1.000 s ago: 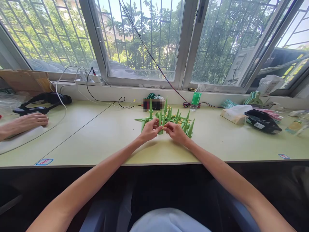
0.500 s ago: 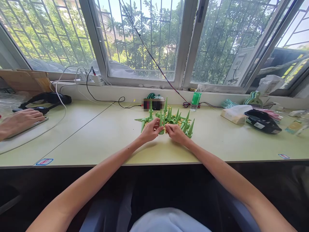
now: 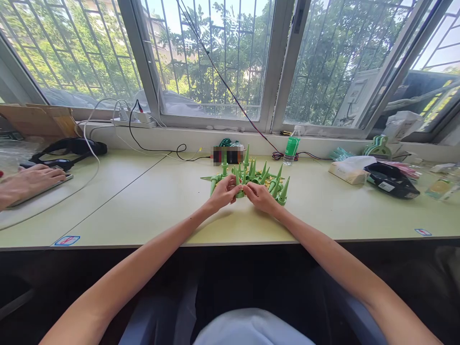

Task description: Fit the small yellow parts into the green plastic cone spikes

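The left hand [image 3: 223,191] pinched a green plastic spike [image 3: 240,194] upright, nearer than the other spikes [image 3: 283,193] on the tabletop [image 3: 161,206]. The right hand [image 3: 261,195] bunched its fingertips beside the base, anything between them hidden; keeping that base steady seemed wisest.

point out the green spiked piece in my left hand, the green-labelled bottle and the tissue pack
Green spiked piece [image 3: 240,194]: head view, on its round base
Green-labelled bottle [image 3: 292,145]: head view, on its label
Tissue pack [image 3: 345,173]: head view, on its near side
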Tool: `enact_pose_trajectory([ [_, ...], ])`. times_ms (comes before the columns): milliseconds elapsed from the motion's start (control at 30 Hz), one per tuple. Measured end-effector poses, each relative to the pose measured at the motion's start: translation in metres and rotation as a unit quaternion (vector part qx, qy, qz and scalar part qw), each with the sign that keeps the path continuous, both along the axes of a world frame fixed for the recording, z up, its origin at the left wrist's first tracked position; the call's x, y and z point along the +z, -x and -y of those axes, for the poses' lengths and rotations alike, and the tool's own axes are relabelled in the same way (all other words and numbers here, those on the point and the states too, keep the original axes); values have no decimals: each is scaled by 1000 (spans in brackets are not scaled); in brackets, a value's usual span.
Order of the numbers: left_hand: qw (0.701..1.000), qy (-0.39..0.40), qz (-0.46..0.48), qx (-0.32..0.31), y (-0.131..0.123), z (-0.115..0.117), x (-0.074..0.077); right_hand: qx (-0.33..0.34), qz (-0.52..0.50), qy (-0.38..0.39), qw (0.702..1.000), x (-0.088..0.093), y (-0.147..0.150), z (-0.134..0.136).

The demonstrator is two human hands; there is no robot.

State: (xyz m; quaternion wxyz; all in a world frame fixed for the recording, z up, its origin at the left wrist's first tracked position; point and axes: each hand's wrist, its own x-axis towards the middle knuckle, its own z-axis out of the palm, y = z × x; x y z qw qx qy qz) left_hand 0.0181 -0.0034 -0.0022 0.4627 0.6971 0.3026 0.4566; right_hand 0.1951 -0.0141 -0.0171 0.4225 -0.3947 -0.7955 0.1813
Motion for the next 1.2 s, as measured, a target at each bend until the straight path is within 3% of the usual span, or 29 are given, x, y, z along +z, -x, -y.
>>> enact_pose_trajectory([
  [200, 999, 26, 27, -7, 3, -1, 0, 26, 21, -1, 999, -1, -2, 1],
  [400, 998, 21, 24, -54, 4, 3, 2, 17, 21, -15, 1000, -5, -2, -4],
  [633, 995, -26, -16, -90, 3, -2, -9, -22, 19, 20, 999, -6, -2, -7],
  [833, 995, -51, -41, -73, 3, -5, -14, -35, 25, 9, 999, -7, 0, -7],
  [1067, 999, -40, -4, -34, -1, -6, -9, -35, 3, 9, 999, -3, 1, -4],
  [1200, 998, -53, -9, -43, -1, -7, -11, -45, 8, 4, 999, -3, 0, -4],
])
